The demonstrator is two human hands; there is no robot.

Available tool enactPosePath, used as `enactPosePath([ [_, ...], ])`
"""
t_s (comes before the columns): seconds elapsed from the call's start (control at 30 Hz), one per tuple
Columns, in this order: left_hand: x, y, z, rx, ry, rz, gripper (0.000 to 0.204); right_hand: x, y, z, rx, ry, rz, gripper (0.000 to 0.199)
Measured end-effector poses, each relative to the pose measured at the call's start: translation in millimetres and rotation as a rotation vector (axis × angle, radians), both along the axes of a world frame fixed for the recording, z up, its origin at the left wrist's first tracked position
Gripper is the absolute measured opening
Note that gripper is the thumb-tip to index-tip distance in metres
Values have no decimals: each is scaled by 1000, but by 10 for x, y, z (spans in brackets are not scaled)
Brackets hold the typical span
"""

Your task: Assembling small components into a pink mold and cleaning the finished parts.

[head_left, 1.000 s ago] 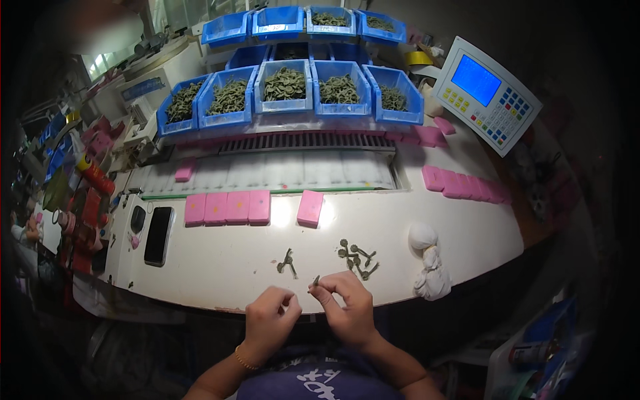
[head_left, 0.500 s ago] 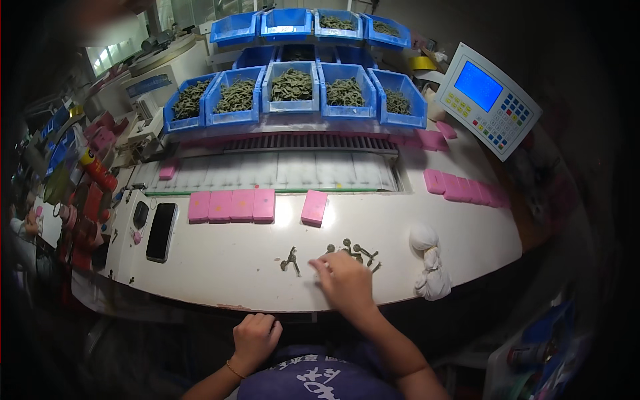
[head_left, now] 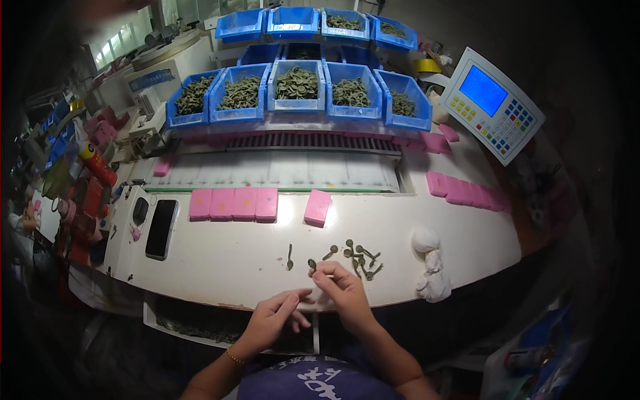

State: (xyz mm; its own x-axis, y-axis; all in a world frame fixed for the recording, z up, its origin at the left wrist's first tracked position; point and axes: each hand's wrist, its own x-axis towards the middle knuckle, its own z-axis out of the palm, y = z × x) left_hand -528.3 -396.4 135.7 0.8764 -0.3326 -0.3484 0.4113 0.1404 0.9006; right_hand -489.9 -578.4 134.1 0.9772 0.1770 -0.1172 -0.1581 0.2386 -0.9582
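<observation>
My right hand (head_left: 343,293) is over the near part of the white table, thumb and fingertips pinching a small dark-green piece (head_left: 312,265) with a rounded head. Close beside it, my left hand (head_left: 277,315) is at the table's front edge, fingers apart and nothing visible in them. A thin green piece with a round end (head_left: 290,257) lies alone past the left hand. Several similar green pieces (head_left: 360,260) lie loosely bunched beyond the right hand.
Below the front edge, an open drawer (head_left: 163,325) holds dark-green material. Pink blocks (head_left: 233,204) stand in a row, one block (head_left: 317,208) apart. A phone (head_left: 161,230) lies left, a white knotted bundle (head_left: 430,263) right. Blue bins (head_left: 233,115) and a control panel (head_left: 493,103) stand behind.
My left hand has risen and moved forward from below the edge, its fingers opening out. My right hand has drawn back slightly with the green piece. The drawer now shows open.
</observation>
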Motion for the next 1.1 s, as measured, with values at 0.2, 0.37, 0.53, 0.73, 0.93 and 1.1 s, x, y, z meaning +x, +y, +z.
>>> enactPosePath([
  [0.2,142,-179,84,-112,-92,-25,31,-182,-7,108,421,240,136,19],
  [0.37,134,-166,150,-450,153,16,28,-162,-72,35,398,170,125,18],
  [0.53,124,-134,146,-500,190,-42,26,-203,-57,96,374,130,59,16],
  [0.73,114,-154,126,-506,168,-61,24,-222,-70,58,404,135,60,16],
  [0.93,87,-200,87,-417,122,45,21,-284,-11,76,173,-43,-89,10],
  [1.1,43,-191,55,-186,-80,72,19,-322,12,45,184,-96,-118,9],
])
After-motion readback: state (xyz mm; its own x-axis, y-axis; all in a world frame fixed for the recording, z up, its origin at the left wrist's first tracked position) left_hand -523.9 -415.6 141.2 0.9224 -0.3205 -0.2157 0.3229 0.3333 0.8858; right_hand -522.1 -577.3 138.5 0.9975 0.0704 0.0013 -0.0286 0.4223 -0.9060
